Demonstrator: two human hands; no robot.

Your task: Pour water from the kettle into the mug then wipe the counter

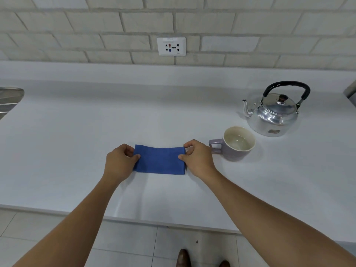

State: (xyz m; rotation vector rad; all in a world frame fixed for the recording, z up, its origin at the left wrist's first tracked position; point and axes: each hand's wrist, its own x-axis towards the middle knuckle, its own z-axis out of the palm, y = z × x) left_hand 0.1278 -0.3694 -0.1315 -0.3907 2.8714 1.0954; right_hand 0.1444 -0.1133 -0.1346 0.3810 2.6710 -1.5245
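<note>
A folded blue cloth (159,159) lies flat on the white counter (77,141), in the middle. My left hand (120,162) pinches its left edge and my right hand (198,158) pinches its right edge. Just right of my right hand stands a lilac mug (236,144) with a cream inside, its handle pointing toward the cloth; clear water shows in its bottom. Behind the mug to the right sits a shiny metal kettle (274,114) with a black handle, lid on, spout facing left.
A wall socket (171,46) sits on the brick wall behind the counter. A metal sink edge (9,97) shows at the far left. The counter's front edge (154,222) runs below my forearms, with tiled floor and shoes beneath.
</note>
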